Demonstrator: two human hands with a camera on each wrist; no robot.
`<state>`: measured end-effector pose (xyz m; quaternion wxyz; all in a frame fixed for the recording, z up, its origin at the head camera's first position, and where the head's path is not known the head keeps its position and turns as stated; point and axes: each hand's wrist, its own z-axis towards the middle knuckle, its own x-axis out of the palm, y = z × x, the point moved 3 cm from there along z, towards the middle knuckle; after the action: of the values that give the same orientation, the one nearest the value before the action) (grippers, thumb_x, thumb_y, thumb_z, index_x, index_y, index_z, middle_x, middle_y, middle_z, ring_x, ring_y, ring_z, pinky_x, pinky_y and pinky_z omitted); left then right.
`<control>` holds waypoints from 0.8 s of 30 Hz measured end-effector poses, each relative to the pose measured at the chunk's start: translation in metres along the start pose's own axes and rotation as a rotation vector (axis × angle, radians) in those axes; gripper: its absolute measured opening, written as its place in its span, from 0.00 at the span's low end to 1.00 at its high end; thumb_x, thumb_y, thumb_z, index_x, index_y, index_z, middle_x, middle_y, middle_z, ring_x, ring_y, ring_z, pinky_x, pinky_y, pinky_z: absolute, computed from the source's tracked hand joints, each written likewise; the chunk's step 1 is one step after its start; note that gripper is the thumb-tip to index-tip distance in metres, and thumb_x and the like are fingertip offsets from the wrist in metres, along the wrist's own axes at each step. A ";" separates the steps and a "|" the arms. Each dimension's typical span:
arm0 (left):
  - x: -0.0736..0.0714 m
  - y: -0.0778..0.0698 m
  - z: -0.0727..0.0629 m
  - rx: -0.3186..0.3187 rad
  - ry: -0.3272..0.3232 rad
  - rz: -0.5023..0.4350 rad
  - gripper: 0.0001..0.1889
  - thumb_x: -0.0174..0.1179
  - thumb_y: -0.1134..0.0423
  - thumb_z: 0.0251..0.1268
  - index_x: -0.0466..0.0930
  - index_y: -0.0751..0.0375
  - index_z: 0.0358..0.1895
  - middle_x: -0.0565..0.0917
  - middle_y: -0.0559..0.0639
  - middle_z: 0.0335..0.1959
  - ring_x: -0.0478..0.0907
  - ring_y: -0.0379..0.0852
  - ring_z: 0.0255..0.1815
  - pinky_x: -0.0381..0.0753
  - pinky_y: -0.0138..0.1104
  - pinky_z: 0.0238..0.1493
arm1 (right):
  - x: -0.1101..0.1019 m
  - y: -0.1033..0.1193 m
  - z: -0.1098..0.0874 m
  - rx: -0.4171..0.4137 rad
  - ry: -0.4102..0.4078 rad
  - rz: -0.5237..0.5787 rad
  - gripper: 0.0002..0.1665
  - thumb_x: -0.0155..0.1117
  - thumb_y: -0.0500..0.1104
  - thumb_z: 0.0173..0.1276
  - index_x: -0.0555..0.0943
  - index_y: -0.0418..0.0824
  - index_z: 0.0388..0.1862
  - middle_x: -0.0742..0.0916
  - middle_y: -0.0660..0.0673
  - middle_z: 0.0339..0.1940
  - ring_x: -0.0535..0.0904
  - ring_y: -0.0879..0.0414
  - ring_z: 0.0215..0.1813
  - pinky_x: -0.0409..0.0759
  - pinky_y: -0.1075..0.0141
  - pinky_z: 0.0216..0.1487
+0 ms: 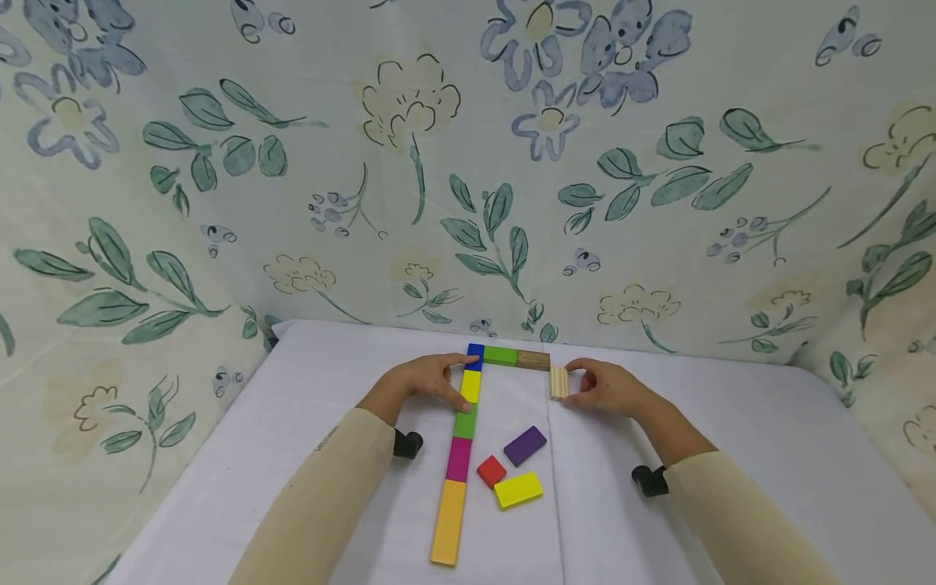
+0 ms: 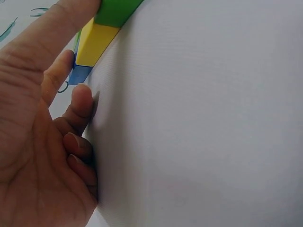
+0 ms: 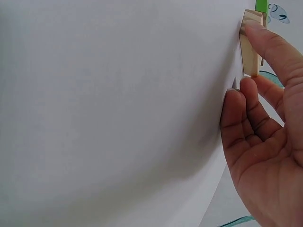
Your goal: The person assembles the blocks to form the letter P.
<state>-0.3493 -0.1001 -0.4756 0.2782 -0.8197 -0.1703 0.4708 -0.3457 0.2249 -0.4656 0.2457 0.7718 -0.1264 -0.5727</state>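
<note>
A line of blocks runs up the middle of the head view: an orange block (image 1: 448,524), a magenta block (image 1: 458,460), a green block (image 1: 465,422), a yellow block (image 1: 471,386) and a blue block (image 1: 476,351). My left hand (image 1: 424,378) touches this line, its index finger stretched to the blue block and its thumb at the green one. From the blue corner, a second green block (image 1: 500,356) and a brown wooden block (image 1: 533,359) extend rightward. Beside the brown end, my right hand (image 1: 607,388) pinches a pale ridged wooden block (image 1: 559,383) between thumb and index finger.
Inside the corner lie a purple block (image 1: 525,446), a red block (image 1: 491,471) and a loose yellow block (image 1: 518,491). A white cloth (image 1: 292,487) covers the table, with a crease running right of them. Floral fabric (image 1: 468,162) hangs behind.
</note>
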 end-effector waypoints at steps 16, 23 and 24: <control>0.000 0.000 0.001 -0.007 0.000 -0.002 0.52 0.82 0.43 0.42 0.64 0.25 0.76 0.74 0.53 0.48 0.70 0.50 0.54 0.75 0.46 0.56 | 0.000 -0.003 0.000 0.006 0.007 -0.002 0.43 0.81 0.53 0.57 0.75 0.45 0.70 0.79 0.45 0.37 0.74 0.51 0.40 0.73 0.62 0.40; 0.000 0.001 0.001 -0.011 0.002 -0.003 0.52 0.82 0.43 0.42 0.64 0.25 0.76 0.74 0.54 0.49 0.70 0.50 0.54 0.76 0.47 0.57 | 0.000 -0.002 0.001 0.005 0.004 -0.004 0.43 0.81 0.52 0.58 0.75 0.45 0.70 0.79 0.45 0.38 0.74 0.52 0.41 0.73 0.63 0.40; 0.000 0.001 0.002 -0.010 0.002 -0.002 0.52 0.82 0.43 0.42 0.64 0.25 0.76 0.74 0.54 0.49 0.70 0.50 0.54 0.75 0.46 0.57 | 0.000 -0.002 0.001 0.003 0.005 -0.004 0.43 0.81 0.52 0.58 0.75 0.45 0.70 0.79 0.45 0.38 0.74 0.52 0.41 0.73 0.63 0.40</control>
<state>-0.3506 -0.1007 -0.4774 0.2748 -0.8214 -0.1730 0.4690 -0.3470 0.2263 -0.4671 0.2436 0.7739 -0.1251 -0.5711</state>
